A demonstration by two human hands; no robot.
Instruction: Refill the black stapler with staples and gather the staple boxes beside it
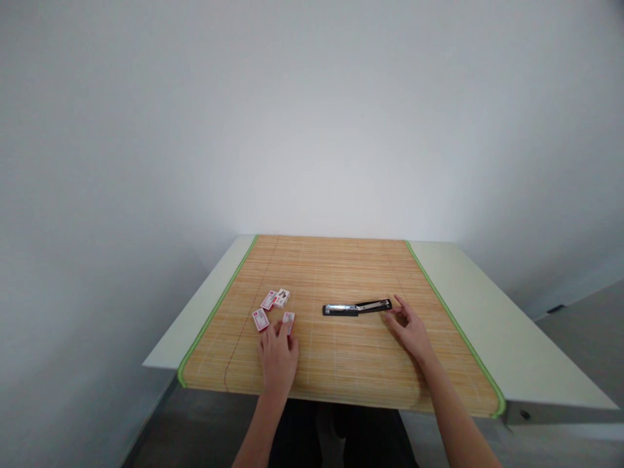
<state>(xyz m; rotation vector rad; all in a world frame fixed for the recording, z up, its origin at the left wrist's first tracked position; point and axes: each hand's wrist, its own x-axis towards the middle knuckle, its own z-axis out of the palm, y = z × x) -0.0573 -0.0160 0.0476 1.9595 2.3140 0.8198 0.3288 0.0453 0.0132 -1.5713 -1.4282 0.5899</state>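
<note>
A black and silver stapler (pixel 357 307), swung open flat, lies on the bamboo mat (pixel 341 273). My right hand (pixel 408 328) rests on the mat at the stapler's right end, fingers spread, fingertips touching or nearly touching it. Several small red and white staple boxes (pixel 273 301) lie to the left. My left hand (pixel 279 356) lies flat just below them, its fingertips on the nearest box (pixel 288 318). Neither hand grips anything.
The mat has green edging (pixel 217 305) and covers most of a pale table (pixel 492 312). The table stands against a plain white wall (pixel 312 117). Grey floor shows at the right and lower left.
</note>
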